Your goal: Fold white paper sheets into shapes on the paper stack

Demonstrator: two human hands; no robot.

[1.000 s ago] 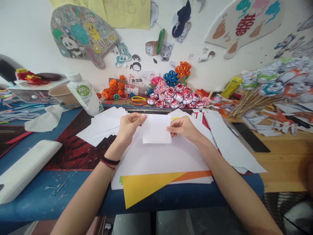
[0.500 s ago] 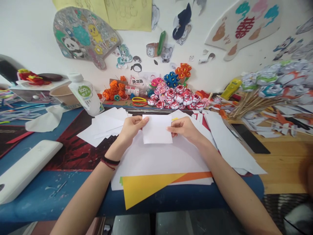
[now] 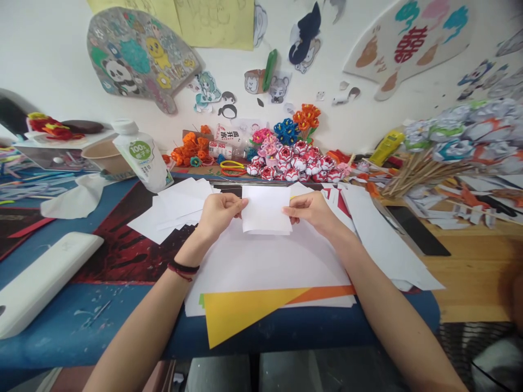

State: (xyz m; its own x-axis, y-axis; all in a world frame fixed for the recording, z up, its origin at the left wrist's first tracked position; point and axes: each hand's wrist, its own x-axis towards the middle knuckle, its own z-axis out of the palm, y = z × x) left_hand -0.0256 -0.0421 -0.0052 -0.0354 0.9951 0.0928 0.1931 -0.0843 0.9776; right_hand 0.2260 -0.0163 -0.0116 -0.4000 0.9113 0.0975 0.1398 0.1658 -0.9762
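A small white paper square is held up between my two hands, over the middle of the table. My left hand pinches its left edge between thumb and fingers. On the right edge, my right hand has the same kind of pinch. Along the bottom of the square a second edge shows, from a fold or another layer; I cannot tell which. Beneath lies a stack of large white sheets, with a yellow sheet and an orange one poking out at the front.
Loose white paper pieces lie left of my hands, and long white sheets to the right. A white bottle, paper flowers and a yellow tool stand along the back. A white oblong device is at front left.
The paper square has moved slightly up and to the right, still pinched on both sides. A second lower edge now shows on it. My right hand has shifted a little right.
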